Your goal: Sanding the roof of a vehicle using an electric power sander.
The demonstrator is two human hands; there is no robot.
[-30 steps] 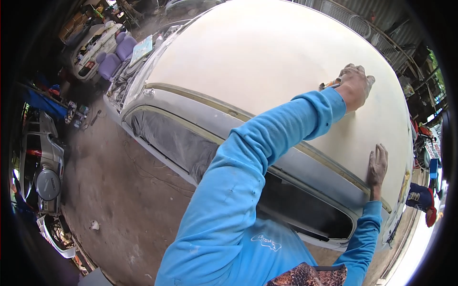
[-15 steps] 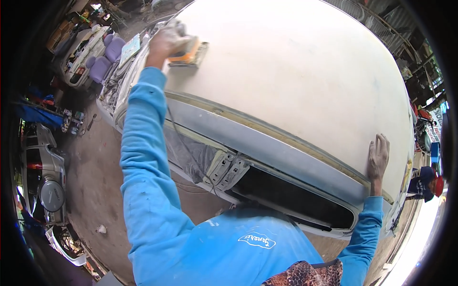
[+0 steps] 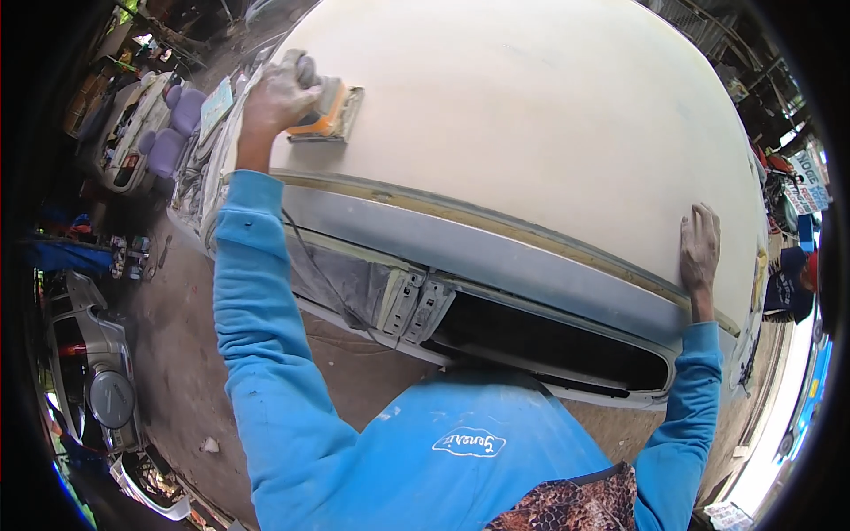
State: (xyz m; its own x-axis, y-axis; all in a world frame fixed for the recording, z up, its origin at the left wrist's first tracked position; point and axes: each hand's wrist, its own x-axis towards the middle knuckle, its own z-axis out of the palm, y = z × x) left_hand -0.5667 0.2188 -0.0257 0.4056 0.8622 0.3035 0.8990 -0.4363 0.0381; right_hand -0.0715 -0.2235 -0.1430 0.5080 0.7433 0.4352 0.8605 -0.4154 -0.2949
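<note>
Left hand grasps orange sander atop left end of pale car roof; right hand (flat, gripping nothing) rests near right edge. Sanding stroke underway, I judge remotely; next move calls for level return pass. One second ago, left hand worked nearer right.

- Far left: two purple car seats
- Left: blue tarp; silver SUV, round spare-wheel cover on back
- Near left: white bumper-like panel
- Right: person in dark shirt
- Far right: lettered signboard
</note>
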